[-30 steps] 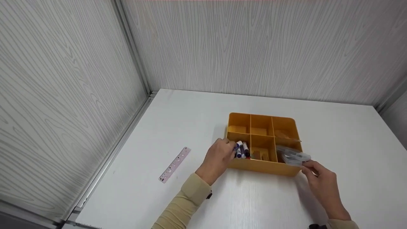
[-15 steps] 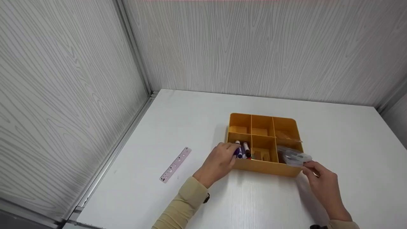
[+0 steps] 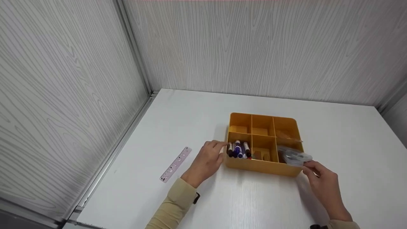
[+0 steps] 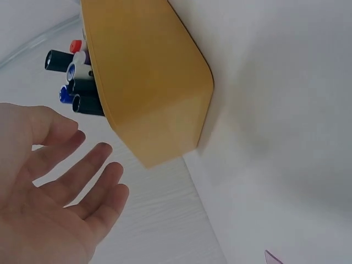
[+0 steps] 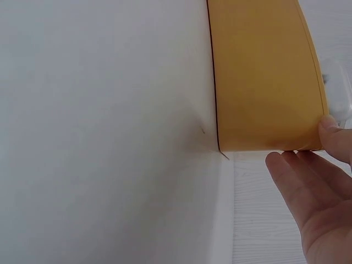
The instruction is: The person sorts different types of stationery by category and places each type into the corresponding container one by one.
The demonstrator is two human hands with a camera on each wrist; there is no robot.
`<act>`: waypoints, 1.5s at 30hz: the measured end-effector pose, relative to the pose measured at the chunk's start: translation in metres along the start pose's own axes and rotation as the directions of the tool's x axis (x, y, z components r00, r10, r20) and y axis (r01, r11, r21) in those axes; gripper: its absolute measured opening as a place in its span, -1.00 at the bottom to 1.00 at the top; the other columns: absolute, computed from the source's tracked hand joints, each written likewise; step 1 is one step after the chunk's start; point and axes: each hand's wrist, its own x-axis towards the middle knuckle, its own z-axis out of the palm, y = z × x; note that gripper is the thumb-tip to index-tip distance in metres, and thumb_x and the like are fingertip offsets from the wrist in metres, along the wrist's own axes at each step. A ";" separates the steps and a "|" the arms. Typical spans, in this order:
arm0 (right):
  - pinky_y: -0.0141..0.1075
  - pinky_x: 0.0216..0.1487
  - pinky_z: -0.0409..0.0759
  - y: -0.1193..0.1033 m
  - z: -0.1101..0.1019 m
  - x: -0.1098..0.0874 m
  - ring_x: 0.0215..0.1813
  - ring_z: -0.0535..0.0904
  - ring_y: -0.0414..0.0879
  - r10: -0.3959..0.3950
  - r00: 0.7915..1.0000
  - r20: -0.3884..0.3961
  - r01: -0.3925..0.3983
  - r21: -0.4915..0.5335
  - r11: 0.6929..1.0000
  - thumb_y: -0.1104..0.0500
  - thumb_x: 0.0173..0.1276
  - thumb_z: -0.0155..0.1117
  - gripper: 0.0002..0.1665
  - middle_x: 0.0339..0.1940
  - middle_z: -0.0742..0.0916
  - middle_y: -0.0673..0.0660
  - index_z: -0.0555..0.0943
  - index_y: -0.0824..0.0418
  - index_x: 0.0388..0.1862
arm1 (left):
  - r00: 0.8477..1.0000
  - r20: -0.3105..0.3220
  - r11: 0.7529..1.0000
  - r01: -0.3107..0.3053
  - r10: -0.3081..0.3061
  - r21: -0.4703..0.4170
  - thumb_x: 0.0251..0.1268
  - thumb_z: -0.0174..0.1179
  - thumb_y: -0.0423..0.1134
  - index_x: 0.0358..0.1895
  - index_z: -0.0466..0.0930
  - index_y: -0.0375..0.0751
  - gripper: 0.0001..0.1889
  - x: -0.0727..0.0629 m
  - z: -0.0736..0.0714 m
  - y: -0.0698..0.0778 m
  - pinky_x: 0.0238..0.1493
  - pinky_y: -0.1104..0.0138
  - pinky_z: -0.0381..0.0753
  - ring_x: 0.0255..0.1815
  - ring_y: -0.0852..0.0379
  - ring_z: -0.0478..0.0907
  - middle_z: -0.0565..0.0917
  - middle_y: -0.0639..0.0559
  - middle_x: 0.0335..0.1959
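A yellow divided storage box [image 3: 264,168] sits on the white table, with several capped markers [image 3: 237,150] standing in its near-left compartment. My left hand [image 3: 206,160] is just off the box's left side with fingers loosely bent and holding nothing; the left wrist view shows the gap between the fingertips and the marker caps [image 4: 88,104]. At the near-right corner my right hand [image 3: 322,183] holds the box, thumb on one wall and fingertips on the adjoining one in the right wrist view. Beside that hand a clear plastic case [image 3: 295,158] sticks up out of the near-right compartment.
A pink ruler [image 3: 175,164] lies flat on the table, left of the box. Small brown pieces [image 3: 261,156] rest in the near-middle compartment. Thin clear plastic [image 3: 286,136] shows at the far-right compartment. Grey wood-grain panels [image 3: 254,47] stand behind and at the left.
My left hand has let go of the markers and drawn back to the left, out of the compartment, so more markers show. The right hand has stayed at the corner.
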 end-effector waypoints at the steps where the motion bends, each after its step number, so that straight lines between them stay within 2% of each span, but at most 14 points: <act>1: -0.78 -0.10 0.44 0.000 0.000 0.000 -0.06 0.44 -0.75 -0.004 1.000 -0.001 0.004 0.005 1.000 0.49 0.20 0.37 -0.80 -0.16 0.78 0.21 0.67 0.28 -0.24 | 1.000 -0.010 1.000 0.023 -0.023 0.000 0.45 0.09 -0.37 0.25 0.51 -0.17 -0.65 -0.002 -0.002 -0.003 0.20 0.31 0.57 0.15 0.03 0.55 0.62 -0.07 0.12; 5: -0.77 -0.10 0.45 -0.001 -0.002 0.000 -0.06 0.59 -0.58 -0.002 1.000 0.001 0.002 -0.005 1.000 0.48 0.21 0.37 -0.81 -0.16 0.78 0.20 0.67 0.28 -0.23 | 0.994 -0.092 0.998 0.062 -0.060 0.017 0.36 0.16 -0.43 0.17 0.55 -0.21 -0.66 -0.011 -0.011 -0.021 0.10 0.26 0.62 0.06 -0.01 0.59 0.64 -0.08 0.06; 8: -0.79 -0.14 0.44 -0.003 -0.003 -0.001 -0.10 0.58 -0.59 0.003 1.000 0.000 -0.003 -0.019 1.000 0.46 0.20 0.39 -0.81 -0.16 0.78 0.21 0.67 0.27 -0.23 | 0.982 -0.189 0.997 0.037 -0.024 0.065 0.24 0.23 -0.49 0.08 0.59 -0.29 -0.67 -0.017 -0.014 -0.036 -0.01 0.21 0.64 -0.06 -0.07 0.63 0.68 -0.14 -0.03; 10: -0.80 -0.16 0.42 -0.003 -0.002 -0.002 -0.12 0.48 -0.70 0.003 1.000 -0.003 -0.003 -0.023 1.000 0.45 0.19 0.40 -0.82 -0.17 0.79 0.22 0.67 0.28 -0.24 | 0.972 -0.236 0.994 0.033 -0.008 0.101 0.16 0.28 -0.52 0.02 0.61 -0.32 -0.67 -0.020 -0.016 -0.046 -0.08 0.18 0.64 -0.14 -0.12 0.64 0.69 -0.18 -0.08; 12: -0.80 -0.16 0.42 -0.003 -0.002 -0.002 -0.12 0.48 -0.71 0.004 1.000 -0.004 -0.005 -0.030 1.000 0.44 0.20 0.40 -0.82 -0.17 0.79 0.21 0.67 0.25 -0.24 | 0.966 -0.260 0.990 0.044 -0.008 0.133 0.13 0.30 -0.53 -0.02 0.61 -0.34 -0.69 -0.024 -0.017 -0.054 -0.13 0.15 0.64 -0.19 -0.14 0.64 0.69 -0.20 -0.12; 15: -0.80 -0.15 0.43 -0.002 -0.001 -0.002 -0.10 0.52 -0.66 0.007 1.000 -0.002 -0.007 -0.034 0.999 0.42 0.21 0.40 -0.82 -0.17 0.79 0.19 0.67 0.23 -0.24 | 0.965 -0.253 0.978 0.116 -0.071 0.171 0.13 0.32 -0.50 -0.03 0.62 -0.34 -0.70 -0.032 -0.021 -0.064 -0.19 0.11 0.64 -0.22 -0.18 0.63 0.69 -0.24 -0.14; 18: -0.80 -0.14 0.43 -0.001 -0.001 -0.002 -0.10 0.53 -0.66 0.002 1.000 -0.003 -0.002 -0.027 1.000 0.43 0.22 0.40 -0.83 -0.17 0.79 0.19 0.67 0.24 -0.24 | 0.957 -0.208 0.942 0.248 -0.202 0.227 0.16 0.33 -0.43 -0.08 0.63 -0.34 -0.75 -0.040 -0.026 -0.073 -0.27 0.07 0.64 -0.27 -0.20 0.63 0.68 -0.25 -0.20; 21: -0.80 -0.14 0.42 0.000 -0.001 -0.001 -0.13 0.47 -0.73 -0.005 1.000 -0.002 0.005 -0.024 1.000 0.43 0.22 0.39 -0.83 -0.18 0.79 0.20 0.67 0.25 -0.24 | 0.920 -0.115 0.871 0.393 -0.376 0.294 0.19 0.34 -0.33 -0.14 0.61 -0.37 -0.77 -0.048 -0.031 -0.079 -0.31 0.02 0.63 -0.32 -0.18 0.60 0.65 -0.26 -0.29; 24: -0.80 -0.14 0.43 -0.001 -0.001 -0.001 -0.13 0.46 -0.74 -0.006 1.000 -0.001 0.006 -0.017 1.000 0.44 0.22 0.39 -0.83 -0.18 0.79 0.21 0.66 0.26 -0.24 | 0.850 -0.002 0.803 0.499 -0.527 0.326 0.21 0.33 -0.27 -0.17 0.58 -0.42 -0.73 -0.056 -0.035 -0.083 -0.25 -0.02 0.60 -0.31 -0.16 0.55 0.59 -0.25 -0.34; 27: -0.79 -0.14 0.44 -0.001 -0.001 -0.001 -0.11 0.50 -0.69 -0.004 1.000 0.002 0.004 -0.017 1.000 0.44 0.22 0.39 -0.82 -0.16 0.78 0.21 0.66 0.26 -0.23 | 0.790 0.082 0.764 0.554 -0.608 0.331 0.17 0.37 -0.23 -0.12 0.56 -0.47 -0.64 -0.062 -0.038 -0.085 -0.21 -0.04 0.59 -0.29 -0.14 0.51 0.55 -0.24 -0.33; 30: -0.78 -0.14 0.44 -0.002 0.000 -0.001 -0.10 0.53 -0.64 0.007 1.000 0.006 -0.007 -0.018 1.000 0.44 0.22 0.38 -0.82 -0.15 0.79 0.21 0.67 0.25 -0.23 | 0.758 0.113 0.745 0.585 -0.643 0.321 0.11 0.44 -0.22 -0.10 0.55 -0.50 -0.57 -0.066 -0.038 -0.087 -0.21 -0.04 0.60 -0.29 -0.13 0.50 0.53 -0.25 -0.33; 33: -0.79 -0.14 0.43 -0.002 0.000 -0.001 -0.10 0.51 -0.67 0.018 1.000 0.015 -0.018 -0.021 1.000 0.42 0.24 0.38 -0.84 -0.12 0.79 0.22 0.67 0.25 -0.22 | 0.745 0.109 0.735 0.605 -0.658 0.305 0.08 0.47 -0.23 -0.10 0.54 -0.53 -0.54 -0.069 -0.036 -0.087 -0.23 -0.03 0.61 -0.30 -0.13 0.51 0.53 -0.25 -0.33; 38: -0.79 -0.14 0.43 -0.002 0.000 -0.002 -0.10 0.43 -0.76 0.015 1.000 0.022 -0.014 -0.014 1.000 0.42 0.25 0.36 -0.84 -0.11 0.78 0.25 0.66 0.28 -0.19 | 0.737 0.118 0.732 0.612 -0.665 0.300 0.17 0.41 -0.24 -0.12 0.55 -0.54 -0.60 -0.070 -0.035 -0.089 -0.24 0.01 0.62 -0.30 -0.14 0.53 0.54 -0.26 -0.35; 45: -0.80 -0.11 0.42 -0.003 0.000 -0.002 -0.08 0.47 -0.72 0.002 1.000 0.011 -0.001 -0.021 1.000 0.42 0.25 0.36 -0.83 -0.11 0.78 0.22 0.65 0.26 -0.20 | 0.757 0.126 0.758 0.598 -0.641 0.261 0.25 0.33 -0.26 -0.21 0.61 -0.43 -0.76 -0.074 -0.037 -0.091 -0.24 0.02 0.57 -0.30 -0.14 0.55 0.57 -0.23 -0.37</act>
